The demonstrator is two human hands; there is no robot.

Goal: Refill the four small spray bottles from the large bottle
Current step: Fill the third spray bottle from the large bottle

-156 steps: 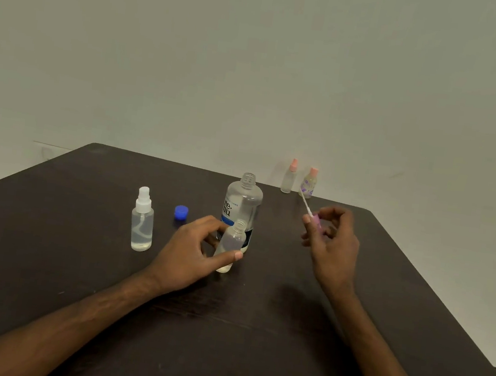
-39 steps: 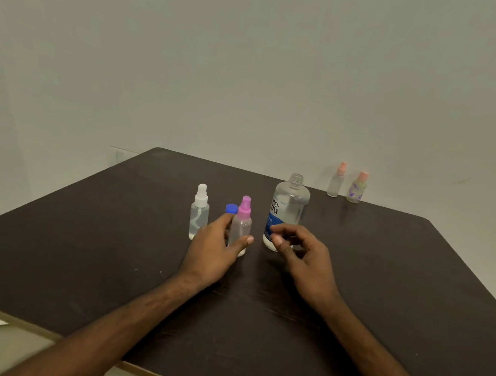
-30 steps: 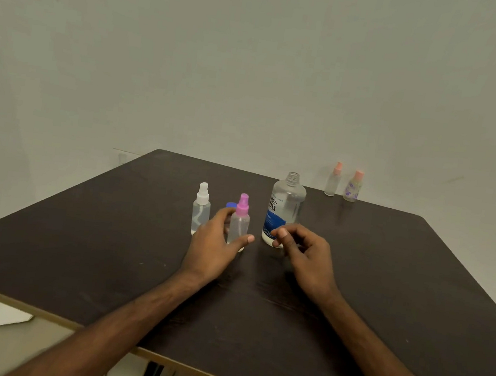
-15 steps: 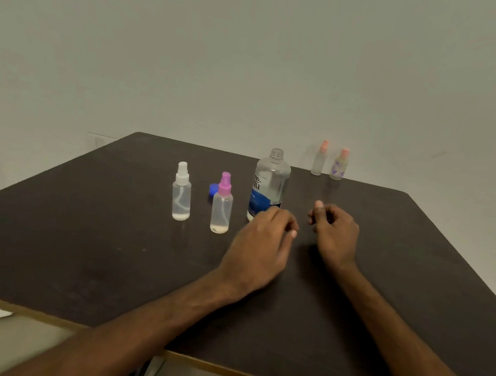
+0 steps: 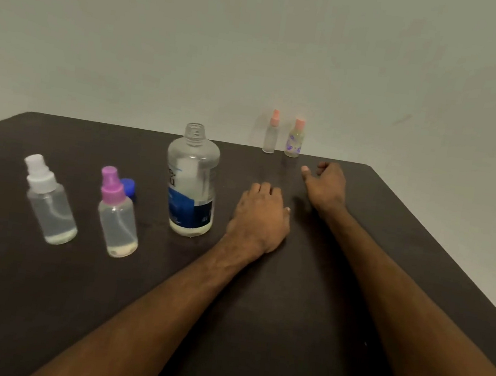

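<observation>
Probably light and tippy, the far bottles (image 5: 271, 132) at upper right want pinching round the body; left hand (image 5: 259, 217) and right hand (image 5: 325, 185) lie loosely curled, empty.

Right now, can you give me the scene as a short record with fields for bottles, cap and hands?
large bottle: upright, uncapped
white-topped bottle: upright, leftmost
pink-topped bottle: upright, between white-topped bottle and large bottle
blue cap: on table behind pink-topped bottle
plain peach-topped bottle: far edge
patterned peach-topped bottle: right beside it
left hand: empty, beside large bottle
right hand: empty, near the far pair
</observation>
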